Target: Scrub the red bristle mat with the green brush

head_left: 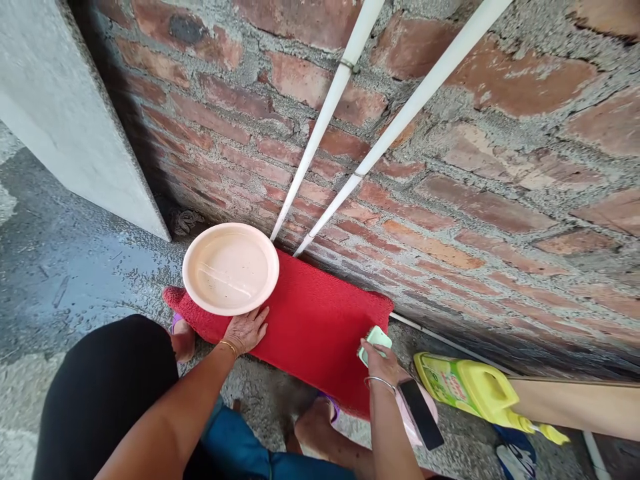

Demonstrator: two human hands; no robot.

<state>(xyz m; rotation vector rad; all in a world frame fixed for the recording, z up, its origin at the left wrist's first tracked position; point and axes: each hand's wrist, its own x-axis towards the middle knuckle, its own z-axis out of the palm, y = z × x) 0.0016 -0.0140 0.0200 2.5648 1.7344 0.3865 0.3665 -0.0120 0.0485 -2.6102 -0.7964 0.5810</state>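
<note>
A red mat (pixel 310 320) with a rough pile lies in front of me along the foot of the wall. On its left end rests a round pale pink basin (pixel 230 267) with some water in it. My left hand (pixel 247 330) lies flat on the mat at the basin's near edge, fingers spread and holding nothing. At the mat's right end my right hand (pixel 381 360) is closed around a light green scrubbing brush (pixel 379 339), its bristle side not clearly visible. Beside my right wrist, a flat black object (pixel 421 413) lies over a pink thing (pixel 407 420), partly hidden by my forearm.
A yellow detergent bottle (pixel 467 390) lies on its side at the right. Two white pipes (pixel 325 120) run down the brick wall (pixel 240 107). A grey slab (pixel 75 113) leans at the left above wet concrete floor (pixel 100 267). A blue-and-white shoe (pixel 516 457) sits lower right.
</note>
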